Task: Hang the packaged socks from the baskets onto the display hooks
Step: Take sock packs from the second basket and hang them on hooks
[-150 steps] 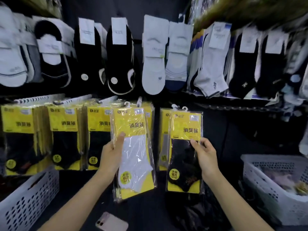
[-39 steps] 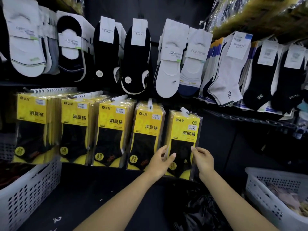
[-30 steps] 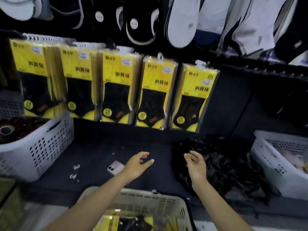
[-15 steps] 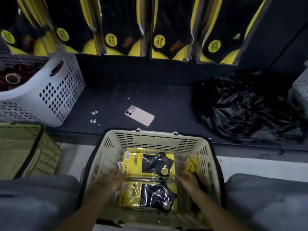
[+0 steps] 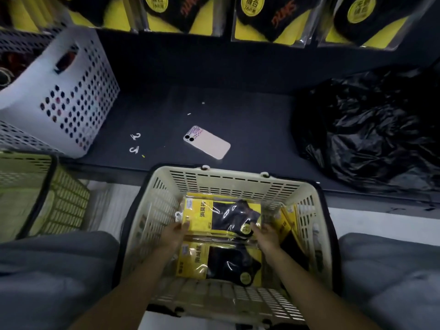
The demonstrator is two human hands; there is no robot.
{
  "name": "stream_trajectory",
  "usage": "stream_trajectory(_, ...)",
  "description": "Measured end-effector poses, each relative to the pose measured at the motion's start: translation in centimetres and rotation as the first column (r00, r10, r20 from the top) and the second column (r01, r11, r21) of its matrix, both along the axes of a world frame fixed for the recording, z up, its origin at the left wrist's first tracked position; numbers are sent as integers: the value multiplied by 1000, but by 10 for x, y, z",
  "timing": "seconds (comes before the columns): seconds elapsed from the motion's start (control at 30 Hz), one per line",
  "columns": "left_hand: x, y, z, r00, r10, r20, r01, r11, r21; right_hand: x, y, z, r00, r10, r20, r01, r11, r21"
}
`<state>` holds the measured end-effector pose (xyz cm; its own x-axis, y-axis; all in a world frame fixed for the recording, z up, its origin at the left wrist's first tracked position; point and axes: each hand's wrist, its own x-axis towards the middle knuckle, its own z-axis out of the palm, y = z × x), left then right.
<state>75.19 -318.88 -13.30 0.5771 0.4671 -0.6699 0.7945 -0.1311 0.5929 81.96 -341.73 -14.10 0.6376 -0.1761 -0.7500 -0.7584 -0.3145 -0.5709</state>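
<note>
While in basket (image 5: 228,178), sock pack (image 5: 222,216) between hands (image 5: 175,234) (image 5: 266,235)

hanging sock packs (image 5: 269,17) cut off by top edge, white basket (image 5: 78,98) contents blurred, lower sock pack (image 5: 197,263) half covered by top sock pack (image 5: 214,217), fingertips of left hand (image 5: 175,233) and right hand (image 5: 266,235) hidden beneath it

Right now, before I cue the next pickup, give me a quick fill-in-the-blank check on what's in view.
1. The left hand and right hand grip a sock pack inside the cream basket; the socks in it are ____.
2. The phone lies on the dark shelf with its ____ side up.
3. The black plastic bag lies to the phone's ____.
4. The white perforated basket stands to the phone's ____.

Missing words: black; back; right; left.
</note>
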Motion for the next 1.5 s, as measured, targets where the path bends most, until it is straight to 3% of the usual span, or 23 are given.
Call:
stream_trajectory(0.13,1,1,4,998,37,42,-37,999,8,5,-3,1,989,-145,22,146,989,-30)
stream_trajectory(0.2,4,5,8,987,157,-27,-159,975,-158,8,-8,4,983,-180,-38,180,984,9)
stream_trajectory(0.3,8,16,19,955,263,-140,-297,817,-494,7,-16,16,975,-172,-139,189,975,115)
stream_trajectory(0.4,8,19,32,929,360,-81,-324,691,-646,1,-20,34,980,-103,-168,144,957,253)
stream_trajectory(0.47,7,16,42,908,420,-3,-307,658,-688,-3,-20,46,986,0,-167,56,942,332)
stream_trajectory(0.57,5,16,51,896,426,126,-244,708,-663,-6,-17,66,977,180,-115,-139,943,303)
stream_trajectory(0.7,2,13,71,920,284,270,-99,835,-541,-1,-13,90,926,327,190,-342,938,52)
stream_trajectory(0.83,10,-2,108,882,73,465,120,920,-372,4,-2,125,822,347,451,-432,897,96)
stream_trajectory(0.93,19,-19,144,827,11,562,214,918,-333,3,7,150,787,280,550,-451,869,203)
stream_trajectory(1.07,32,-35,186,774,68,629,232,894,-383,3,17,176,781,63,622,-370,848,379)
stream_trajectory(1.2,45,-38,212,754,29,656,353,824,-443,15,14,221,739,-125,662,-289,829,479)
stream_trajectory(1.33,57,-51,242,747,-81,660,416,832,-369,30,1,268,690,-165,705,-281,836,471)
stream_trajectory(1.5,87,-71,303,603,-111,790,449,866,-221,48,-20,321,598,-192,778,-301,846,440)
